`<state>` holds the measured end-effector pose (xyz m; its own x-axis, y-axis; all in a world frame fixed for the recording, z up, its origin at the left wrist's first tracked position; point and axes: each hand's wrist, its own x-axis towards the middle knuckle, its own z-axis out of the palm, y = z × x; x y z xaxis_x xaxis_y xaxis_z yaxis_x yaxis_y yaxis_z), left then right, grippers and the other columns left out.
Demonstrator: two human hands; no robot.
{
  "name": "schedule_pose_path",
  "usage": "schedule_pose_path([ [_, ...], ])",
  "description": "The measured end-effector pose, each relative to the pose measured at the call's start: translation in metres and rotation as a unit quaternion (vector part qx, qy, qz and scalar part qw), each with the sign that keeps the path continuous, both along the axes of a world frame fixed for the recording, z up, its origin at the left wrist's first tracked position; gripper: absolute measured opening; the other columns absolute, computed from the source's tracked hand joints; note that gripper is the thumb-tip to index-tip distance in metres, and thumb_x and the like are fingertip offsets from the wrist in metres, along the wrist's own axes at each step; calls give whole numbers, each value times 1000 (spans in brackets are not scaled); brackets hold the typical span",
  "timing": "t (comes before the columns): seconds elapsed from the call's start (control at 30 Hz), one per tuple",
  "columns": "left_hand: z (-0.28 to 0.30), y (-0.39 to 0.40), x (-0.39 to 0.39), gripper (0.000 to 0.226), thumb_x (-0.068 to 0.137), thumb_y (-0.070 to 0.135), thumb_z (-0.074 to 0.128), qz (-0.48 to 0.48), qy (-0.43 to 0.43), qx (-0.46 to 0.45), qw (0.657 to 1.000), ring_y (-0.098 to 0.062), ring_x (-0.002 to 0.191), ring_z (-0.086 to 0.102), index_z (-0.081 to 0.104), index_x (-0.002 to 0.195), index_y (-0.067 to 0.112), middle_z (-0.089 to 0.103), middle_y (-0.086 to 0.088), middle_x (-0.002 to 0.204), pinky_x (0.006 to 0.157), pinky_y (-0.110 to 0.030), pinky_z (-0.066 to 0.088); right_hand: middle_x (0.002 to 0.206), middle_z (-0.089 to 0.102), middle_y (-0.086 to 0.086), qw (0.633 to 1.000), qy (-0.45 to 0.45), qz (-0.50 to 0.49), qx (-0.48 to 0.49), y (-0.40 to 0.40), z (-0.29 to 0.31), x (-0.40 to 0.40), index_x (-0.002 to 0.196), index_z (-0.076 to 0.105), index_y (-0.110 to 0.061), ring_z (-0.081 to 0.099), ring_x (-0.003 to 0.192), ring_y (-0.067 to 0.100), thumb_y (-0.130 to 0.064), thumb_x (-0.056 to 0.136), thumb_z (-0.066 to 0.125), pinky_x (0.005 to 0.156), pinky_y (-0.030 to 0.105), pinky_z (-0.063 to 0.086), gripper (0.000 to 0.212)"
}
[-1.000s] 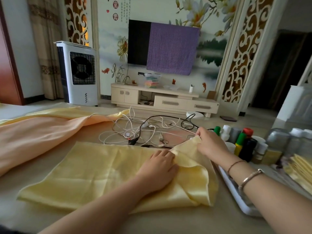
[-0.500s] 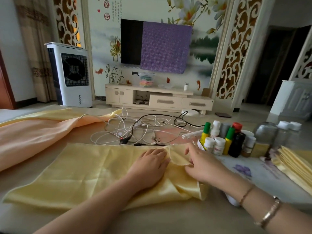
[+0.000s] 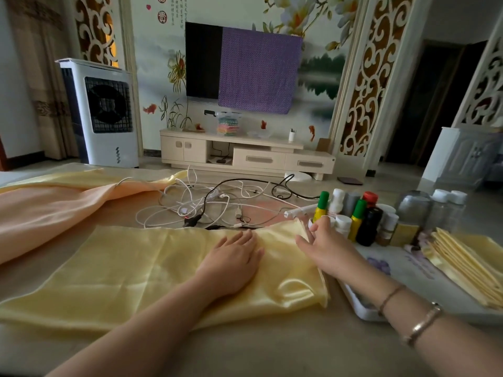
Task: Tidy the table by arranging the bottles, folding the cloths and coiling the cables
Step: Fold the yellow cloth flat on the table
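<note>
The yellow cloth is lying across the table before the tangled cables, the left hand pressing it flat with straight, close-set fingers, likely as anchor, while the right hand is pinching its far corner, apparently for folding.

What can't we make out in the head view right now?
- Bottle labels: too small to read.
- Right hand: whether it pinches the yellow cloth corner; fingers overlap the fabric.
- Cable tangle: count of cables; strands overlap.
- Folded cloth stack: cut off by the right edge.
- Tray: mostly hidden by the right forearm.
</note>
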<state>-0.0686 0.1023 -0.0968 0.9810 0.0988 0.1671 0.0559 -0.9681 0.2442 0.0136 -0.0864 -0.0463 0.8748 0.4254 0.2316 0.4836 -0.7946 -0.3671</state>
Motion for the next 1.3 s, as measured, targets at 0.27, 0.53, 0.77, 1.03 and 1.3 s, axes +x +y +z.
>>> schedule_pose_path([
  [0.27, 2, 2, 3, 59, 102, 45, 16, 5, 26, 24, 999, -10, 148, 5, 11, 154, 19, 7, 5, 161, 119, -33, 3, 76, 59, 1, 975, 145, 80, 149, -37, -1, -50, 114, 44, -23, 50, 64, 11, -15, 89, 61, 61, 28, 39, 31],
  [0.53, -1, 0, 3, 61, 101, 49, 15, 2, 27, 23, 999, -9, 148, 4, 11, 154, 20, 6, 5, 161, 120, -33, 4, 83, 61, 5, 992, 84, 21, 96, -39, 15, -51, 114, 40, -23, 55, 69, 15, -15, 93, 54, 58, 28, 39, 26],
  [0.77, 21, -4, -5, 39, 102, 21, 40, -48, -104, -117, 986, -15, 139, 34, 49, 138, 12, 41, -4, 149, 114, -23, 21, 108, 42, -5, 965, -173, 125, -150, -30, 21, -73, 112, 47, -27, 48, 108, 19, -34, 88, 57, 78, 31, 39, 27],
  [1.03, 47, 21, -92, 29, 90, 45, 58, -119, -107, -66, 985, 0, 91, 54, 66, 109, 24, 56, 18, 103, 80, -22, 45, 127, 48, -9, 934, -18, 291, -204, -14, 22, -96, 124, 43, -33, 45, 117, 11, -54, 82, 63, 99, 28, 33, 50],
  [1.3, 45, 55, -171, 52, 85, 69, 43, -94, 17, 113, 989, 5, 122, 41, 49, 128, 41, 46, 27, 133, 101, -27, 41, 117, 53, 4, 896, -157, 298, -290, -3, 6, -114, 124, 40, -17, 54, 109, 28, -2, 83, 47, 81, 38, 48, 44],
])
